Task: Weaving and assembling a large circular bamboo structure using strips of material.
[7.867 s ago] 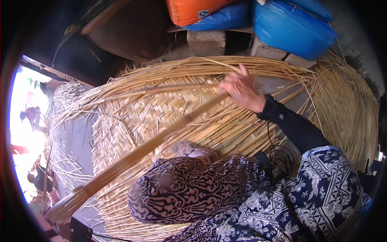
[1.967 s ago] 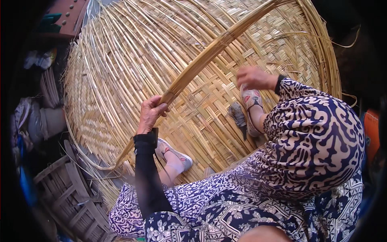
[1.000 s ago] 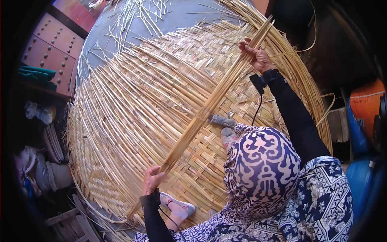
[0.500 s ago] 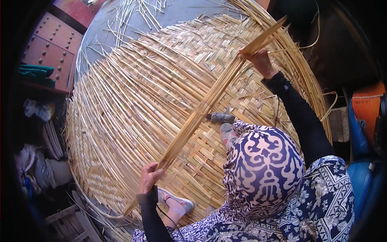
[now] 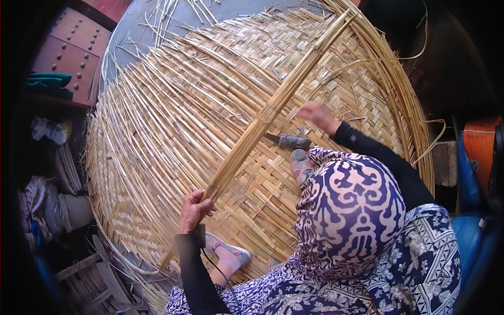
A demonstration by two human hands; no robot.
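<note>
My left hand (image 5: pixel 195 211) is closed around the lower end of a long flattened split cane (image 5: pixel 247 140), with the thumb along its edge. From there the cane slants up and right over the mat, its far end split into two points. My right hand (image 5: pixel 318 116) hovers beside the cane's middle, apart from it, fingers extended and slightly blurred; I see nothing in it. Below lies a large woven cane mat (image 5: pixel 262 202), with many loose lengthwise canes (image 5: pixel 173 126) across its left part.
A dark tool with a wrapped grey part (image 5: pixel 294 142) lies on the mat by my shoe (image 5: pixel 301 164). More canes bend along the right edge (image 5: pixel 404 105). A studded reddish door (image 5: pixel 73 58), a pale bucket (image 5: pixel 76 211) and a wooden frame (image 5: pixel 102 283) stand at left; a block (image 5: pixel 445 163) at right.
My right hand has let go of the cane's upper part and moved down toward me. The cane's far end has opened flat and reaches farther up; my left hand still grips the lower end.
</note>
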